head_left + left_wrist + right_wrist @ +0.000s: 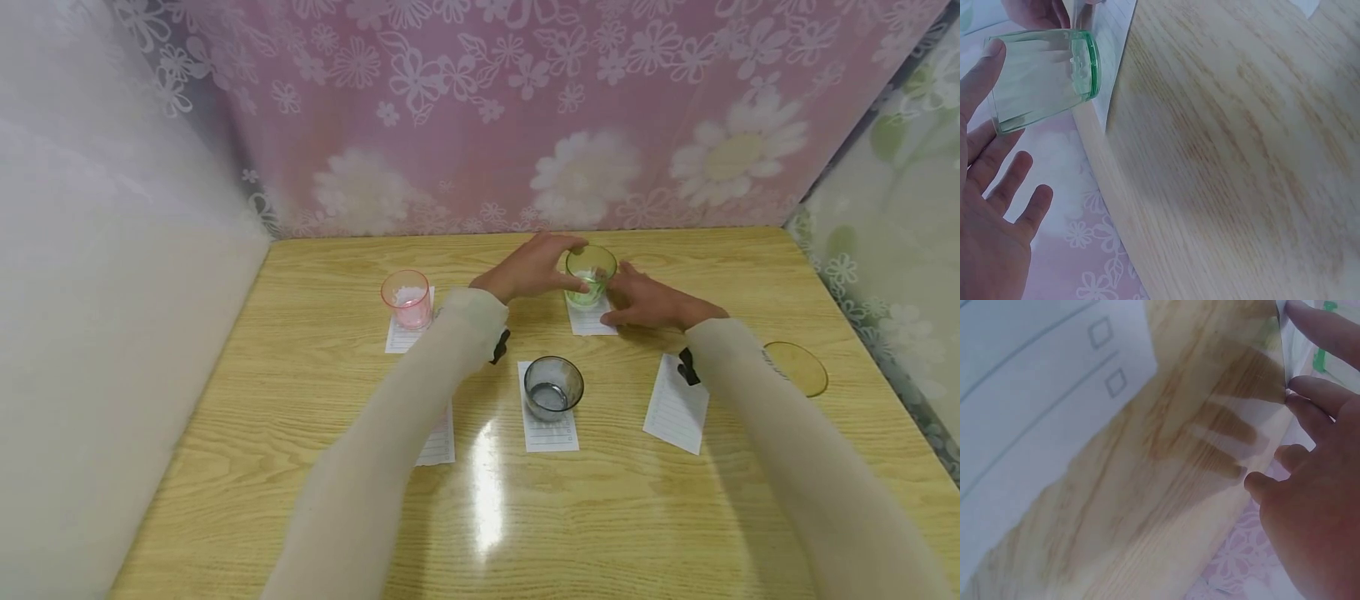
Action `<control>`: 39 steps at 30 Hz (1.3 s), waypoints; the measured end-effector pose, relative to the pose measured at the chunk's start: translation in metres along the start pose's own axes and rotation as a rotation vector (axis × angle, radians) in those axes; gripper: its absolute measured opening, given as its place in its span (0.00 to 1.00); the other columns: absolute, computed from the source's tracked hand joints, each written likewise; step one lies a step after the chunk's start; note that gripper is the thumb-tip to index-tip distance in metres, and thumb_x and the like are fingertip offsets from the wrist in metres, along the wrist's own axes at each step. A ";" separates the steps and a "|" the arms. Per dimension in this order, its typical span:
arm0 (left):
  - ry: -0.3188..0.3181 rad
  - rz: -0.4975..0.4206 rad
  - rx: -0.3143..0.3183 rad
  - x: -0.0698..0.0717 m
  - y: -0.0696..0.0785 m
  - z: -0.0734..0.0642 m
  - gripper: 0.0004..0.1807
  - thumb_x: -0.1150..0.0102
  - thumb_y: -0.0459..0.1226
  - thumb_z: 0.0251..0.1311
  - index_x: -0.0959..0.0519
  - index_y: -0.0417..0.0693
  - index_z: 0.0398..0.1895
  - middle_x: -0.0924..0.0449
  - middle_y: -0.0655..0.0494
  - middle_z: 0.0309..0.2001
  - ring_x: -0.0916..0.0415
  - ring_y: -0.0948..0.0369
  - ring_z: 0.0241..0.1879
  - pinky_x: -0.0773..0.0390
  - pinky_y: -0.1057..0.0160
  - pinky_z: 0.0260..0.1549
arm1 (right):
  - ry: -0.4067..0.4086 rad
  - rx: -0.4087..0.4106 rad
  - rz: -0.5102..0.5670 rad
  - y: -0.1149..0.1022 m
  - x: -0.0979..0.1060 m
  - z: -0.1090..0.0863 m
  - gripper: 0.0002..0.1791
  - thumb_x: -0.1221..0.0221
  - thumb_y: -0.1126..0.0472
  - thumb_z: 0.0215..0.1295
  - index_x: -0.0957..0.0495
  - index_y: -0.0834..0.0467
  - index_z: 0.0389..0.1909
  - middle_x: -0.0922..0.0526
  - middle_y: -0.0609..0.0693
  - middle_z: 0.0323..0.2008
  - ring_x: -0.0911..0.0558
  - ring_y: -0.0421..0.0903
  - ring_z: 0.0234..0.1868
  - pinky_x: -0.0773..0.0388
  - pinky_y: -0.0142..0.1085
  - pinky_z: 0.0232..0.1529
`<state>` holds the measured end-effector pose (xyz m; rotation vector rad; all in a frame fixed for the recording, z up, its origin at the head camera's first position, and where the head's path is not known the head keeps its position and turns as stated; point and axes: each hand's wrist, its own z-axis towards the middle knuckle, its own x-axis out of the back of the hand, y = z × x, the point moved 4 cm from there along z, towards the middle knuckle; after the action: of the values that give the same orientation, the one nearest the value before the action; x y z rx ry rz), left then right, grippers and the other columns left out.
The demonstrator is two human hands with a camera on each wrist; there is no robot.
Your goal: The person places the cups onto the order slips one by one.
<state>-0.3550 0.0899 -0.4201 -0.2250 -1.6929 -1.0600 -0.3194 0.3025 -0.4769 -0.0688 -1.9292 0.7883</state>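
Observation:
My left hand (528,268) grips a green clear glass cup (1041,78) near its rim, thumb on one side and fingers on the other; the remaining fingers spread free. The cup stands over the far end of a printed paper slip (592,322); whether its base touches the slip, I cannot tell. Close by on the right, my right hand (647,298) has its thumb and fingertips at the slip's right edge, with relaxed fingers. In the right wrist view, those fingertips (1300,387) meet the paper's edge, and only a bit of the cup shows behind them.
A pink cup (408,304) stands on a slip at the left. A dark grey cup (553,390) sits on another slip in the middle. Another slip (677,404) lies right, near a yellow disc (798,369) partly behind my sleeve. One more slip (441,442) is partly hidden by the left sleeve.

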 end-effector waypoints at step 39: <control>-0.100 -0.032 0.057 -0.005 -0.003 0.002 0.53 0.36 0.64 0.73 0.52 0.64 0.91 0.47 0.58 0.88 0.57 0.53 0.89 0.51 0.42 0.86 | 0.043 -0.159 0.046 -0.019 0.040 -0.037 0.62 0.32 0.41 0.75 0.65 0.55 0.91 0.67 0.60 0.90 0.74 0.69 0.88 0.60 0.81 0.77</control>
<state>-0.3561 0.0911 -0.4256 -0.2176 -1.8190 -1.0374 -0.3034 0.3208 -0.4254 -0.2256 -1.9523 0.6572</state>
